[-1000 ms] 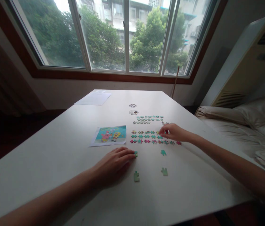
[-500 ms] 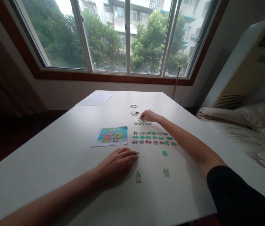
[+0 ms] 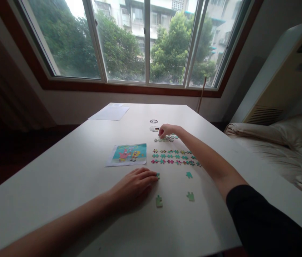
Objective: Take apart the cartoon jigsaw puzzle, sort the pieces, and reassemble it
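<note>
My left hand lies on the table with fingers stretched out, its fingertips touching a green puzzle piece that they partly cover. Farther off, my right hand reaches over the back rows of puzzle pieces. Its thumb and fingers are pinched together at a small puzzle piece, mostly hidden by the fingers. Three loose corner-like pieces lie nearer me: a teal piece, a pale green piece and another green piece.
A cartoon picture sheet lies left of the rows of colourful pieces. Behind are two round, flat items, the nearer disc and the farther disc. White papers lie on the table at back left.
My right hand has dipped slightly and its fingers have closed together at the back row. My left hand stays on its piece. The view has shifted slightly.
</note>
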